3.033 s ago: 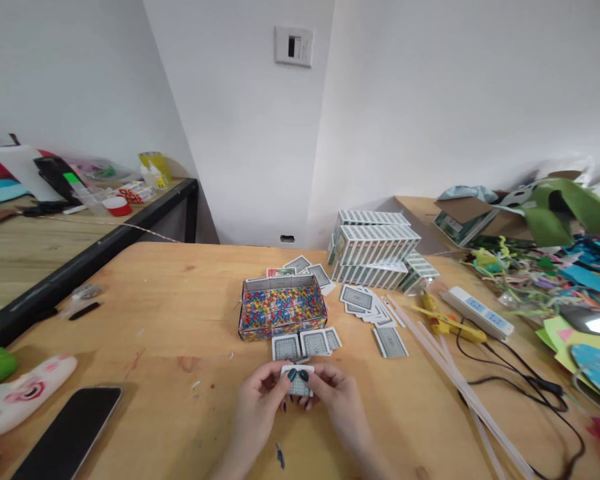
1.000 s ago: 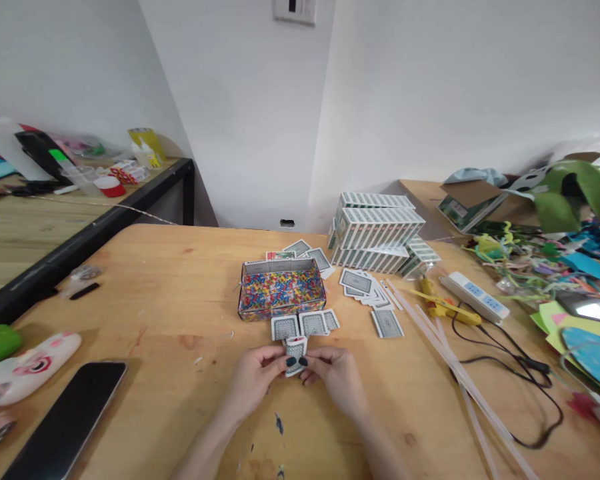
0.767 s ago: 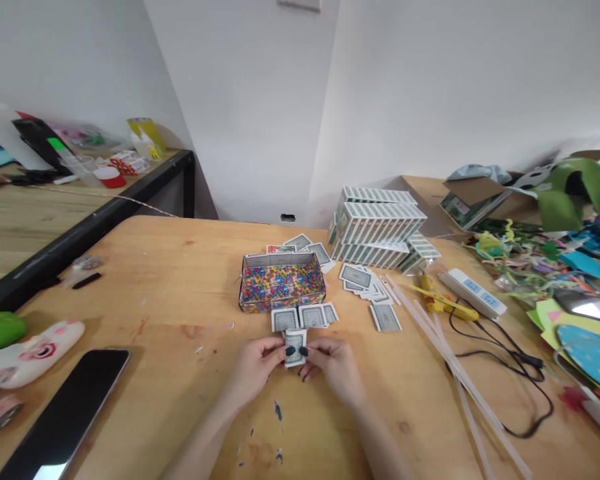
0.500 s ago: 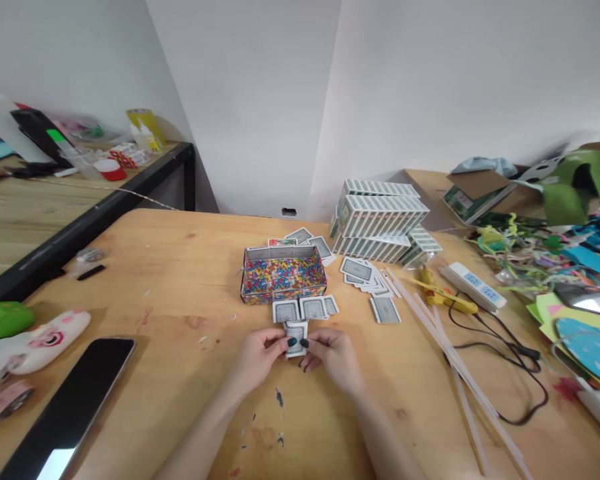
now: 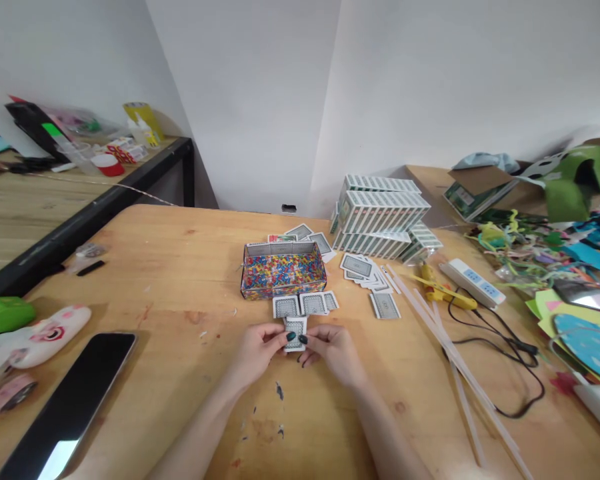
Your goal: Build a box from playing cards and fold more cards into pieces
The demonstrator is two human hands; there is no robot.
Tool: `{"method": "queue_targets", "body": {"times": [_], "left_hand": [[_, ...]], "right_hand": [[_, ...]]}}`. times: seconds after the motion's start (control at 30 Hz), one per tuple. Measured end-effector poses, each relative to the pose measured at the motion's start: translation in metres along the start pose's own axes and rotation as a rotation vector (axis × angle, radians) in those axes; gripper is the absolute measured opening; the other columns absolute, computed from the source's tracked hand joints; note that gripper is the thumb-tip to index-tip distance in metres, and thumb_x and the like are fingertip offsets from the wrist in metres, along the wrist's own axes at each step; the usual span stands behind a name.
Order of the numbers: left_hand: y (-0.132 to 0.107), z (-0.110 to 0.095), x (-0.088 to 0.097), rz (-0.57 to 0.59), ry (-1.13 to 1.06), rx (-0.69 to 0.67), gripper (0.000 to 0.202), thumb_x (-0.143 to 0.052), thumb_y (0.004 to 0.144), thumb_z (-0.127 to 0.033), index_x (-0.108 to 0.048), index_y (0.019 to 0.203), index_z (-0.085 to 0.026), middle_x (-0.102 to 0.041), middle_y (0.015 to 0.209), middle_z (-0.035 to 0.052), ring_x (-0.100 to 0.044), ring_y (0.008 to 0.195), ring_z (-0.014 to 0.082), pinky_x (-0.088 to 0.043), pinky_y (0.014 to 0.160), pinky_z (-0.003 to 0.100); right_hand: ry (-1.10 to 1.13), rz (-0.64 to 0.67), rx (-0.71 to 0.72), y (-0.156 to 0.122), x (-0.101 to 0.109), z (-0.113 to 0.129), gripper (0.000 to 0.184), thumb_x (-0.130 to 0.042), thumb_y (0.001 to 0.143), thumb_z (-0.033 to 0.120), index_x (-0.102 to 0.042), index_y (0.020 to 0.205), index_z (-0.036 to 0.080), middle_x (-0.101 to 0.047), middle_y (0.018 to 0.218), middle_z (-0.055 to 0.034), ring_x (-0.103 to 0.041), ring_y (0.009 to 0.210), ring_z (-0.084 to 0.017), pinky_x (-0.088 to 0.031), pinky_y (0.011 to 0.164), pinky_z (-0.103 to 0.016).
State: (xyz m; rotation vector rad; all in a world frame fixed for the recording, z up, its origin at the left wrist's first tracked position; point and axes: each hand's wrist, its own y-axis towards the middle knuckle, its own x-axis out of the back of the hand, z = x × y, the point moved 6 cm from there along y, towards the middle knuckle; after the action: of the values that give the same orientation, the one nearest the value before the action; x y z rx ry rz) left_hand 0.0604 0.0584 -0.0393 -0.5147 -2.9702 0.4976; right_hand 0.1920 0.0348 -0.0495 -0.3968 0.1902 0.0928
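Pinched between both hands is a playing card (image 5: 295, 327), its grey patterned back facing up; whether there is more than one is hard to tell. My left hand (image 5: 260, 347) grips its left edge, thumb on top. My right hand (image 5: 333, 350) holds the right edge the same way, with some fingers curled below. Just beyond lie more face-down cards (image 5: 313, 304), close to the front of an open box (image 5: 283, 291) with a colourful patterned inside. Grey card backs line the box's far wall. Further loose cards (image 5: 357, 267) are spread to its right and behind it.
Striped card boxes (image 5: 385, 213) are stacked at the back. On the right lie a yellow glue gun (image 5: 435, 287), a power strip (image 5: 473, 283), a black cable and long translucent sticks (image 5: 455, 353). A phone (image 5: 70, 407) and a pink-and-white object (image 5: 55, 337) rest at left.
Both hands still hold the card in nearly the same place before the box. The whole view has shifted slightly upward.
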Motion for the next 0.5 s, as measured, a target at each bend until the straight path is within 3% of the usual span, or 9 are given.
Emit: {"method": "queue_targets", "body": {"times": [0.5], "left_hand": [[0.0014,0.0044,0.0021,-0.002,0.012,0.009,0.029,-0.062,0.065,-0.039,-0.069,0.067,-0.011,-0.060,0.055,0.0013,-0.049,0.052,0.0123,-0.036,0.050,0.020]], "right_hand": [[0.011,0.009,-0.017,-0.0011,-0.0002,-0.0001,0.034,-0.070,0.059,0.044,-0.064,0.066,0.012,-0.064,0.049,-0.0017,-0.059,0.043,-0.014,-0.047,0.046,-0.025]]}}
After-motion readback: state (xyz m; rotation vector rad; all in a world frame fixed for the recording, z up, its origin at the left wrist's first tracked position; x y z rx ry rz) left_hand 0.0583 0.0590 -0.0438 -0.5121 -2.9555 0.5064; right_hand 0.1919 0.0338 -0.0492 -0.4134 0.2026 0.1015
